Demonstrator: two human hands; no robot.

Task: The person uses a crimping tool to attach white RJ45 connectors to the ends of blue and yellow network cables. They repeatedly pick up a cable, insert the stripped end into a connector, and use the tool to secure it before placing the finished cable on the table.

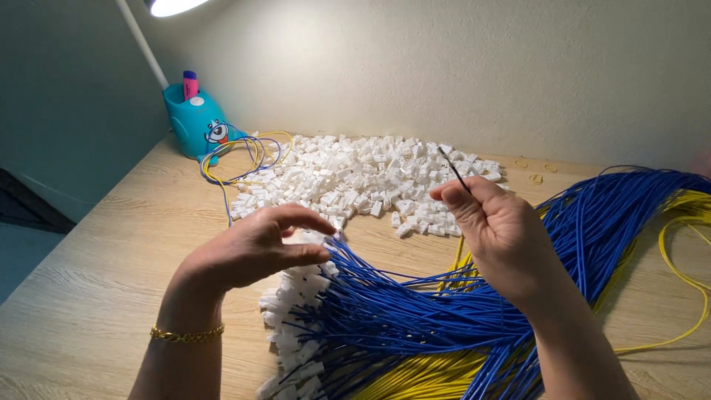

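Your right hand has its fingers pinched on a single thin wire; the free end sticks up and away from you, tilted left. Your left hand is cupped, thumb and fingers close but not clearly clamped; whether they hold a white connector I can't tell. The wire's long axis runs toward the connector pile. Left hand is nearer the blue bundle with connectors already fitted on the worktop.
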